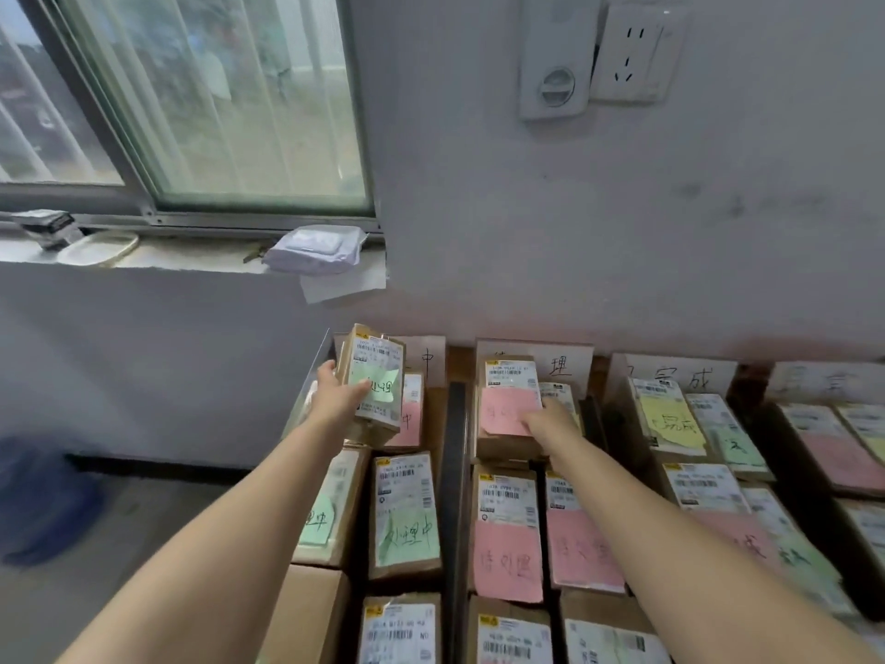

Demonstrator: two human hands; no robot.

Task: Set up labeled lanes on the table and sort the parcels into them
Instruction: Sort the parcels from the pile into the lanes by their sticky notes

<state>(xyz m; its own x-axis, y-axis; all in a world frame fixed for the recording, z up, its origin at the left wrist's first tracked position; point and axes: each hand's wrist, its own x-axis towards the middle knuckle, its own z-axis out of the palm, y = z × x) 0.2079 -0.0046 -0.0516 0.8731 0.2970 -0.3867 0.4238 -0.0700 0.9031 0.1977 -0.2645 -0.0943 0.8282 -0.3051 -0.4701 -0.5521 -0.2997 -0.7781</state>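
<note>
Head view: left hand (342,393) grips green-note parcel (376,383), long axis toward wall (574,232); right hand (550,424) on pink-note parcel (507,409), grip unclear.

A brown table (460,362) is almost covered by brown cardboard parcels (404,515) with white shipping labels, lying flat in lanes that run toward the wall. The left lane holds parcels with green slips and the next lane pink-slip parcels (507,534). Yellow, green and pink slips mix further right. A dark flat strip (455,472) separates the first two lanes. White handwritten cards (560,364) stand along the far edge.
</note>
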